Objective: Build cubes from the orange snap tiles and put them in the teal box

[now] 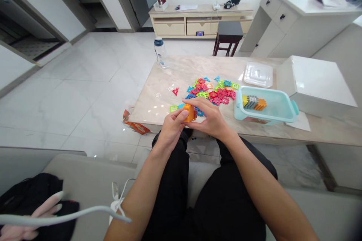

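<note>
Between both hands, over the near edge of the table, is a small stack of orange toothed building pieces [189, 113]. My left hand [174, 126] is closed on its left side, thumb on the front. Curved around the right side, my right hand [210, 117] has fingers over the top and thumb at the bottom. Just beyond lies a pile of red, green and blue building pieces [210, 92], partly hidden by my right hand. A red triangle piece [175, 91] and small white square pieces [158, 95] lie apart to the left.
A light-blue plastic tub [279, 116] at the right holds yellow, grey and orange stacked pieces [254, 102]. Behind it are a clear lid [258, 74] and a white box [319, 79]. A water bottle [160, 53] stands at the table's far left corner. A dark stool [229, 30] is beyond.
</note>
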`<state>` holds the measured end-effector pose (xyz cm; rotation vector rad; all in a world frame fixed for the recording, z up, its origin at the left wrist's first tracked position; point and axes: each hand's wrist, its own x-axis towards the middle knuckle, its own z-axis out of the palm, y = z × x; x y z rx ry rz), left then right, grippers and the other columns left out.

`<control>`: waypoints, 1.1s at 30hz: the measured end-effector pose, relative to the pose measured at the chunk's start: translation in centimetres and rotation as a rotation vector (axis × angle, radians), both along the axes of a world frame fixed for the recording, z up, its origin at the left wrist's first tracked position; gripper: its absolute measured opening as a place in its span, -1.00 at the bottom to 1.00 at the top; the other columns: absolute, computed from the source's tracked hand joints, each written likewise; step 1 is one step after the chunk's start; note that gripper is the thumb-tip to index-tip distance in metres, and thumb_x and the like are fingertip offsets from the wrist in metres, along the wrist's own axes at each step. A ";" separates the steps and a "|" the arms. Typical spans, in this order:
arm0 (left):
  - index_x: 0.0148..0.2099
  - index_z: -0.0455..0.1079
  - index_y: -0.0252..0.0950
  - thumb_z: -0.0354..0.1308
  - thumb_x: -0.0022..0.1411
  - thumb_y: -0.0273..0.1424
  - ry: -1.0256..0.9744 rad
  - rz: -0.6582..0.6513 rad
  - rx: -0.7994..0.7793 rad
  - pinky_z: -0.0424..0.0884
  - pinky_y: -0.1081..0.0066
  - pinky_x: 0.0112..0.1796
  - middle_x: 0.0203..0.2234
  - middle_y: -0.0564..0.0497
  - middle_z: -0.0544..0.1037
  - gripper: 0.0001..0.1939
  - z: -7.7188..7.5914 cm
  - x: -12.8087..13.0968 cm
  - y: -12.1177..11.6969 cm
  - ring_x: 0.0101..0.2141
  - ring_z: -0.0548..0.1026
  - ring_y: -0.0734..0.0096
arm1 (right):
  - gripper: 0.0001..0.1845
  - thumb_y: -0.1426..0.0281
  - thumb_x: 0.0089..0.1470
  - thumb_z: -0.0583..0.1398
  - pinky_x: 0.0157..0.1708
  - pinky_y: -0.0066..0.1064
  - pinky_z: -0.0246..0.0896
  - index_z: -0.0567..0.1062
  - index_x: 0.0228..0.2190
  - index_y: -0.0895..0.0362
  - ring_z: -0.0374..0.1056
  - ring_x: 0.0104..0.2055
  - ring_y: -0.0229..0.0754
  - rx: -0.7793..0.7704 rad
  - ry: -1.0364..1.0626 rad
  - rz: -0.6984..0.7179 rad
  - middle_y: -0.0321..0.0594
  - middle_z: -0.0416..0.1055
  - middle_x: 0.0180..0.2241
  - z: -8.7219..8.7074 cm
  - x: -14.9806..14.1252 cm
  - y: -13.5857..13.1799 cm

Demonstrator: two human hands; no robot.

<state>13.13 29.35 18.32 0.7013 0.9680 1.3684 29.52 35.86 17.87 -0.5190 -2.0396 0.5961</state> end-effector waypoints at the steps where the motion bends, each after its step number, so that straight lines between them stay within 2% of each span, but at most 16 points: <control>1: -0.13 0.66 -0.33 0.53 0.16 -0.10 -0.001 -0.004 -0.005 0.56 0.35 -0.12 -0.22 -0.08 0.71 -0.58 0.1 0.0 0.0 -0.15 0.67 0.21 | -0.37 0.24 0.27 0.42 0.21 -0.02 0.47 0.47 0.31 -0.09 0.53 0.17 0.06 0.004 0.000 0.000 -0.10 0.60 0.14 0.1 0.0 0.0; 7: -0.11 0.63 -0.32 0.51 0.17 -0.07 0.000 -0.048 -0.017 0.58 0.30 -0.08 -0.23 -0.08 0.71 -0.57 0.2 0.1 -0.2 -0.11 0.67 0.18 | -0.42 0.18 0.25 0.43 0.19 -0.03 0.47 0.53 0.24 -0.03 0.55 0.12 0.05 0.014 -0.005 -0.014 -0.08 0.63 0.08 0.4 0.3 0.0; 13: -0.06 0.60 -0.33 0.48 0.20 -0.05 0.053 -0.089 -0.024 0.58 0.32 -0.14 -0.19 -0.13 0.73 -0.53 0.2 0.0 0.1 -0.12 0.70 0.15 | -0.43 0.09 0.22 0.45 0.18 0.00 0.47 0.58 0.19 -0.04 0.56 0.09 0.10 -0.016 -0.091 -0.061 -0.07 0.64 0.04 0.2 1.0 0.0; 15: 0.04 0.56 -0.32 0.52 0.17 -0.08 0.099 -0.028 -0.026 0.57 0.35 -0.14 -0.11 -0.16 0.72 -0.46 0.4 -0.4 0.3 -0.11 0.70 0.17 | -0.41 0.07 0.20 0.46 0.16 0.00 0.47 0.59 0.18 -0.03 0.56 0.07 0.10 -0.017 -0.104 -0.091 -0.07 0.64 0.03 -0.1 1.7 0.4; 18: 0.11 0.50 -0.27 0.49 0.20 -0.08 0.134 0.196 0.012 0.56 0.37 -0.13 0.03 -0.18 0.69 -0.44 0.6 -1.7 0.5 -0.06 0.70 0.21 | -0.41 0.04 0.18 0.46 0.12 -0.04 0.48 0.60 0.14 0.03 0.56 0.05 0.10 -0.020 -0.176 -0.191 -0.05 0.65 0.02 -0.8 3.2 2.1; 21: 0.06 0.48 -0.24 0.37 0.27 -0.07 0.037 0.386 0.023 0.53 0.44 -0.20 -0.04 -0.12 0.69 -0.55 0.4 -3.2 0.3 -0.16 0.70 0.33 | -0.44 0.10 0.15 0.49 0.11 -0.09 0.45 0.63 0.08 0.13 0.55 0.05 0.14 -0.017 -0.453 -0.224 0.01 0.65 0.00 -1.8 3.8 4.5; 24: 0.01 0.47 -0.23 0.33 0.28 -0.14 -0.034 0.464 0.037 0.47 0.50 -0.29 -0.21 -0.01 0.67 -0.64 0.1 -3.9 -0.1 -0.34 0.63 0.48 | -0.55 0.21 0.15 0.48 0.07 -0.16 0.40 0.66 -0.01 0.19 0.54 0.05 0.17 -0.016 -0.861 -0.164 0.07 0.64 -0.03 -3.2 2.7 6.6; 27: 0.02 0.46 -0.23 0.33 0.29 -0.19 -0.004 0.431 0.066 0.42 0.50 -0.33 -0.26 0.03 0.64 -0.67 0.1 -3.9 -0.6 -0.42 0.56 0.53 | -0.58 0.21 0.21 0.44 0.04 -0.23 0.37 0.66 0.00 0.20 0.53 0.06 0.15 -0.078 -1.070 -0.117 0.07 0.64 0.00 -4.9 0.7 7.5; 30: 0.04 0.46 -0.22 0.33 0.31 -0.21 -0.006 0.384 0.065 0.39 0.50 -0.36 -0.26 0.04 0.64 -0.68 0.2 -4.0 -0.9 -0.44 0.55 0.54 | -0.54 0.17 0.24 0.42 0.04 -0.24 0.36 0.65 0.03 0.21 0.52 0.09 0.14 -0.116 -1.156 -0.125 0.10 0.62 0.04 -6.4 -1.2 7.6; 33: 0.04 0.47 -0.22 0.32 0.33 -0.22 -0.034 0.386 0.050 0.38 0.50 -0.37 -0.28 0.04 0.63 -0.69 0.2 -4.6 -1.1 -0.44 0.53 0.54 | -0.52 0.11 0.22 0.43 -0.01 -0.22 0.37 0.66 0.00 0.22 0.52 0.06 0.16 -0.099 -1.229 -0.115 0.11 0.62 0.00 -7.4 -2.5 7.6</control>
